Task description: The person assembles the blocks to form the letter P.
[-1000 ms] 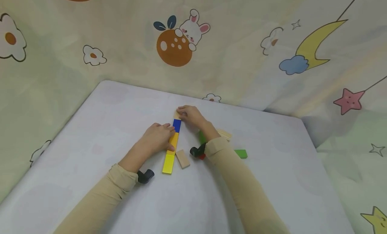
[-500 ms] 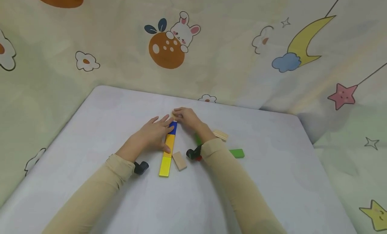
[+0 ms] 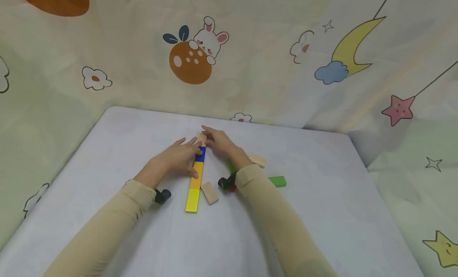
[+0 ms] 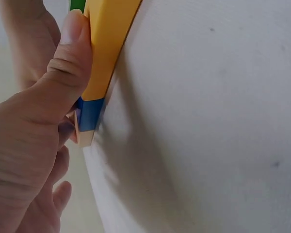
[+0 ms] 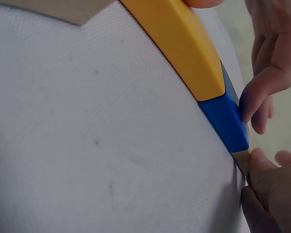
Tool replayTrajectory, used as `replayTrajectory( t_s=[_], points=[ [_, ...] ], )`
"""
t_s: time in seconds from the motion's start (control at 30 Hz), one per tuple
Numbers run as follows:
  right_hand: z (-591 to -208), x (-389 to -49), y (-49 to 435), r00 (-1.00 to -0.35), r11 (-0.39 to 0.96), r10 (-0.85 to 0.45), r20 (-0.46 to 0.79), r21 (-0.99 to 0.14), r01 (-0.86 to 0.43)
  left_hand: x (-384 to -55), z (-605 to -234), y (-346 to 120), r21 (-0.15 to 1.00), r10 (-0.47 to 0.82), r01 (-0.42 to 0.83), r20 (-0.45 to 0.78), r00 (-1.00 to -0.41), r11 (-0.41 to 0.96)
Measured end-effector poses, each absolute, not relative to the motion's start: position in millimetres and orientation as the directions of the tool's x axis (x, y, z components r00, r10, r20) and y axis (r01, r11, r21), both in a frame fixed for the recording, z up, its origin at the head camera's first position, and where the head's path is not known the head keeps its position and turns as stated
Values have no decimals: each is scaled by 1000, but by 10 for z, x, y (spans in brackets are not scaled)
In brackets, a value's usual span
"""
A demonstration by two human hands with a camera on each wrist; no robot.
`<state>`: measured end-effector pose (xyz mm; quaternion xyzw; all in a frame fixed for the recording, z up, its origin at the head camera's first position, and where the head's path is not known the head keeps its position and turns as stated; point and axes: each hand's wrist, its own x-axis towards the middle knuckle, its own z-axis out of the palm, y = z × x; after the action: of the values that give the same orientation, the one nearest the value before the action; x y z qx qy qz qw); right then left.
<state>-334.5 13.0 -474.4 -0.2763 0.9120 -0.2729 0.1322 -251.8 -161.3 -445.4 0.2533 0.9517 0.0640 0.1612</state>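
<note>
A straight row of blocks runs away from me in the head view. The yellow block (image 3: 192,200) is nearest, then an orange block (image 3: 196,181), a blue block (image 3: 201,157) and a plain wooden block (image 3: 202,137) at the far end. My left hand (image 3: 173,159) lies across the row with spread fingers. Its thumb rests on the orange block and its fingertips are at the blue and wooden ones. My right hand (image 3: 222,145) is at the right side of the wooden block, thumb against it and index finger stretched out past it. In the right wrist view its fingertips (image 5: 257,158) are at the block's end.
A loose wooden block (image 3: 209,193) lies just right of the row. Under and beside the right forearm are green blocks (image 3: 277,181), a partly hidden red piece (image 3: 233,188) and a ridged wooden block (image 3: 257,160). The table's back edge (image 3: 171,113) lies beyond the row.
The left hand has slid along the row toward its far end. The right hand's index finger has straightened, and more of the wooden block shows between the hands. The head view has shifted.
</note>
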Motion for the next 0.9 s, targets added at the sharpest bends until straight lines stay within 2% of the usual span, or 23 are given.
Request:
replayTrajectory(
  t_s=[0.23,0.53,0.9],
  points=[
    [-4740,-3323,146,-818,682,-568,-95,-611,-403,-2536,-4545,-1701,322,534,449,-256,-806,833],
    [-4749,-3311,219,-824,669,-561,-81,-630,-394,-2555,-4571,-1710,357,550,452,-251,-797,817],
    [-4473,-3060,509,-828,773,-536,-162,-488,-405,-2560,-4600,-1740,322,530,447,-251,-810,835]
  ],
)
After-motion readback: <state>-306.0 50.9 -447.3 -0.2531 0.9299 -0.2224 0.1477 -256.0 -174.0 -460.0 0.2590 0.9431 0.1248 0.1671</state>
